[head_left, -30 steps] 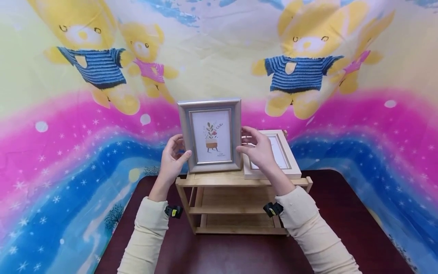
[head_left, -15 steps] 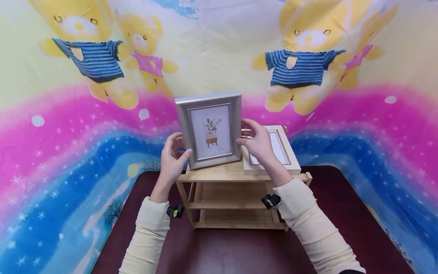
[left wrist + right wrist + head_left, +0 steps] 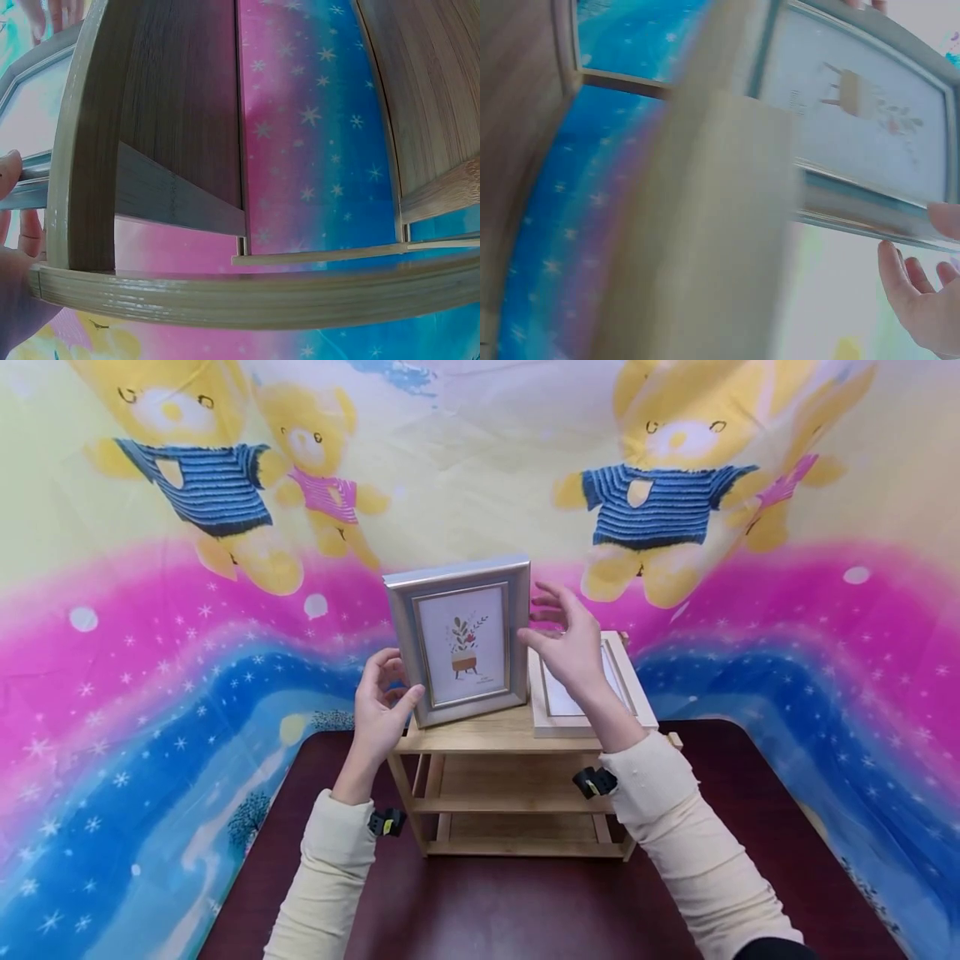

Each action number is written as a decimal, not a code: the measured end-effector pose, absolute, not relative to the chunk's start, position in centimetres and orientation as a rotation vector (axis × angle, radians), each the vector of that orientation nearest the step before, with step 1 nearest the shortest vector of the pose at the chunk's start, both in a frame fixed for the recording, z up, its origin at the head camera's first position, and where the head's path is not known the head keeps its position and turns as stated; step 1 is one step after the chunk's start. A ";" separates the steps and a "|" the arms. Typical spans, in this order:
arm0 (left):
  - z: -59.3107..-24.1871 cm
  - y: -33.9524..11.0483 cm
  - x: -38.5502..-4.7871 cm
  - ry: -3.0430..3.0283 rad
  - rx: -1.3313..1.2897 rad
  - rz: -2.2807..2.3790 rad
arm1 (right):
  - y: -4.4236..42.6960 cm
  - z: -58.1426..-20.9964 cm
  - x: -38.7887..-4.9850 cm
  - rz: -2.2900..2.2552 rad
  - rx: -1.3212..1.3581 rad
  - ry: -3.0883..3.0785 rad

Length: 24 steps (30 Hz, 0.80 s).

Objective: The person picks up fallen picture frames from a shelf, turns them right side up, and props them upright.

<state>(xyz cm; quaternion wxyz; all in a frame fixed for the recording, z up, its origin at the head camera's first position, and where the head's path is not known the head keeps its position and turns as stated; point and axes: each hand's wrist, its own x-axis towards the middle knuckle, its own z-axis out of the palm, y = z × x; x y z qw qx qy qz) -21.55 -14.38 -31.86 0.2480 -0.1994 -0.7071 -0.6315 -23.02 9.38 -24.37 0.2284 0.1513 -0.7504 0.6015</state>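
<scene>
A silver-grey picture frame [image 3: 461, 643] with a potted-plant print stands upright on the left of the wooden rack's top shelf [image 3: 480, 732], turned at a slight angle. My left hand [image 3: 381, 706] grips its lower left edge, thumb at the front and fingers curled behind. At the right edge is my right hand [image 3: 570, 643], its fingers loosely extended and spread, the thumb tip at the frame's border. In the right wrist view, those fingers [image 3: 915, 277] are apart from the frame's side. A pale wooden picture frame [image 3: 551, 724] lies flat on the shelf beneath the right hand.
The rack has two lower shelves [image 3: 517, 781] and stands on a dark reddish table [image 3: 480, 910]. A bear-patterned cloth [image 3: 465, 468] hangs close behind and along both sides.
The silver-grey frame has turned slightly, its right side going farther back. My right hand has slid up along its right edge and loosened its fingers. The left hand keeps its grip.
</scene>
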 end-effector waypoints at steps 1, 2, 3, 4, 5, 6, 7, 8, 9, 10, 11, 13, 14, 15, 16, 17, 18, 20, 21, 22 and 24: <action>-31.9 -14.4 -21.6 -1.922 -0.544 -1.718 | 9.4 -24.0 -23.0 1.644 0.431 -2.047; -31.9 -14.3 -21.6 -1.916 -0.545 -1.716 | 9.4 -23.6 -22.9 1.631 0.442 -2.032; -31.9 -14.3 -21.6 -1.911 -0.545 -1.712 | 9.4 -23.2 -22.9 1.620 0.451 -2.023; -31.9 -14.3 -21.6 -1.905 -0.546 -1.711 | 9.3 -22.8 -22.9 1.605 0.460 -2.019; -31.9 -14.3 -21.6 -1.899 -0.548 -1.710 | 9.3 -22.5 -22.9 1.585 0.465 -2.023; -31.9 -14.3 -21.6 -1.896 -0.550 -1.707 | 9.3 -22.2 -22.8 1.572 0.471 -2.026; -31.9 -14.3 -21.6 -1.893 -0.551 -1.706 | 9.2 -21.9 -22.8 1.562 0.475 -2.033; -31.9 -14.3 -21.6 -1.891 -0.551 -1.707 | 9.2 -21.7 -22.8 1.555 0.481 -2.039; -31.9 -14.3 -21.5 -1.890 -0.550 -1.708 | 9.1 -21.6 -22.7 1.546 0.486 -2.047; -31.9 -14.3 -21.5 -1.890 -0.551 -1.708 | 9.0 -21.4 -22.7 1.540 0.494 -2.053; -32.0 -14.3 -21.5 -1.890 -0.551 -1.706 | 9.0 -21.4 -22.6 1.532 0.496 -2.063; -32.0 -14.3 -21.5 -1.888 -0.552 -1.702 | 8.9 -21.2 -22.6 1.521 0.506 -2.072; -32.0 -14.2 -21.5 -1.885 -0.555 -1.700 | 8.9 -21.2 -22.6 1.511 0.508 -2.079; -32.1 -14.2 -21.5 -1.881 -0.555 -1.696 | 8.8 -21.2 -22.6 1.500 0.514 -2.085; -32.1 -14.1 -21.5 -1.876 -0.554 -1.692 | 8.7 -21.1 -22.6 1.493 0.521 -2.090; -32.1 -14.1 -21.5 -1.869 -0.551 -1.687 | 8.7 -21.1 -22.7 1.486 0.528 -2.100; -32.2 -14.0 -21.4 -1.860 -0.546 -1.683 | 8.6 -21.0 -22.7 1.477 0.538 -2.110; -32.2 -13.8 -21.3 -1.845 -0.533 -1.671 | 8.4 -21.0 -22.8 1.454 0.550 -2.146; -32.3 -13.7 -21.3 -1.841 -0.526 -1.664 | 8.3 -20.9 -22.8 1.438 0.553 -2.166; -32.3 -13.7 -21.2 -1.838 -0.518 -1.655 | 8.2 -20.8 -22.8 1.426 0.553 -2.187; -32.3 -13.5 -21.1 -1.838 -0.506 -1.640 | 8.0 -20.7 -22.8 1.380 0.547 -2.229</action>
